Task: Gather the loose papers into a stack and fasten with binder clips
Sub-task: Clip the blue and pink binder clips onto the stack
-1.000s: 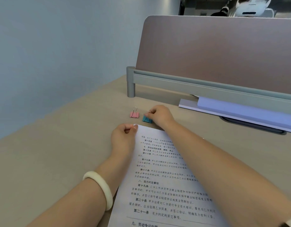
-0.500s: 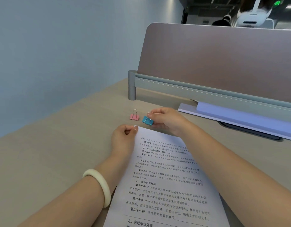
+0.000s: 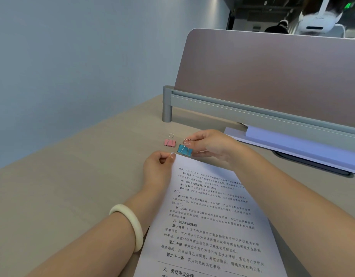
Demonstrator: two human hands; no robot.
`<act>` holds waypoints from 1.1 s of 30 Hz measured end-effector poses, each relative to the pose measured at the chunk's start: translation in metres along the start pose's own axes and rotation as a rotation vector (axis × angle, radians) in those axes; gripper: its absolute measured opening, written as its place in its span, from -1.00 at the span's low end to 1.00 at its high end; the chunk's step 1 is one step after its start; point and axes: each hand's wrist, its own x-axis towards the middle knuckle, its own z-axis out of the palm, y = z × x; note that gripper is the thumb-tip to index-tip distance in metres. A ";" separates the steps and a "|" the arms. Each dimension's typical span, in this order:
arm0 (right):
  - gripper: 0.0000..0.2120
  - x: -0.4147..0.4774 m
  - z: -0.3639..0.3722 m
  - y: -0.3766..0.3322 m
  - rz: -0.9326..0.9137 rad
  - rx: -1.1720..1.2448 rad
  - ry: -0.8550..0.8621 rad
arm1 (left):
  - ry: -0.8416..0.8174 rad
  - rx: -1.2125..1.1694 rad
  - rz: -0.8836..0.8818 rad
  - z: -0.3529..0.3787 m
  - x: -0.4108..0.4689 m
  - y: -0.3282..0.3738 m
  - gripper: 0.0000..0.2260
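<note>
A stack of printed white papers (image 3: 210, 220) lies on the beige desk (image 3: 72, 186) in front of me. My left hand (image 3: 158, 168), with a pale bangle on the wrist, pinches the stack's top left corner. My right hand (image 3: 210, 146) holds a blue binder clip (image 3: 184, 150) by its wire handles, just above that corner and a little off the desk. A pink binder clip (image 3: 170, 142) rests on the desk to the left of the blue one, untouched.
A grey rail and mauve partition (image 3: 272, 76) close the desk's far side. A lilac folder or pad (image 3: 292, 140) lies under the rail at the right, over a dark slot. A pale wall (image 3: 72, 66) runs along the left.
My right hand has picked the blue clip up off the desk and brought it nearer the paper corner. My left hand has stayed on the corner.
</note>
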 end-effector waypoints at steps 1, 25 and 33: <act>-0.91 0.000 0.000 0.001 0.001 -0.020 0.018 | 0.003 0.001 0.000 0.000 0.000 0.000 -0.91; -0.72 -0.015 0.007 0.007 -0.240 -0.339 0.013 | 0.021 -0.067 0.082 0.001 -0.001 0.001 -0.83; -0.42 -0.022 0.015 0.002 -0.041 -0.382 0.008 | 0.022 -0.087 0.121 0.002 -0.004 0.003 -0.87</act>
